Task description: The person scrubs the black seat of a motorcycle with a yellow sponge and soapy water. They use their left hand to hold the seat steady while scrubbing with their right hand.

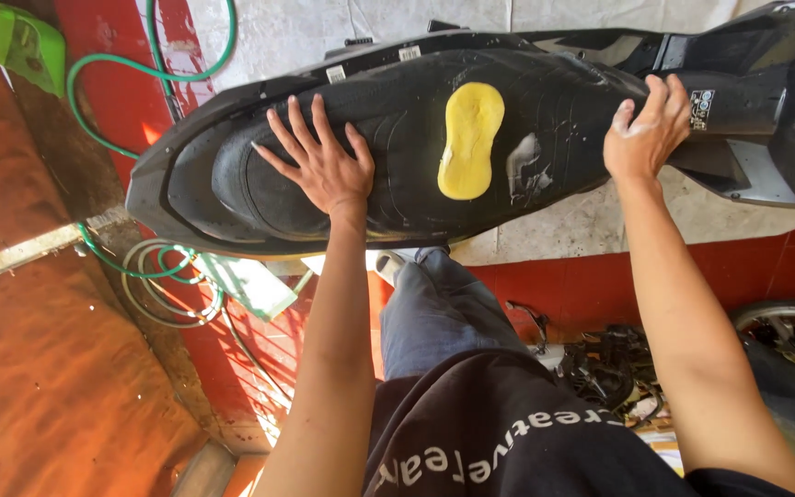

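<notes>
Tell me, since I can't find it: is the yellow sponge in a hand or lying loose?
Loose. The yellow sponge lies flat on the black scooter seat, between the left hand and right hand, touching neither.

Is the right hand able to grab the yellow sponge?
Probably yes. The yellow sponge lies bare on the black seat, between both hands. The right hand rests beside it, with only some foam between them.
</notes>
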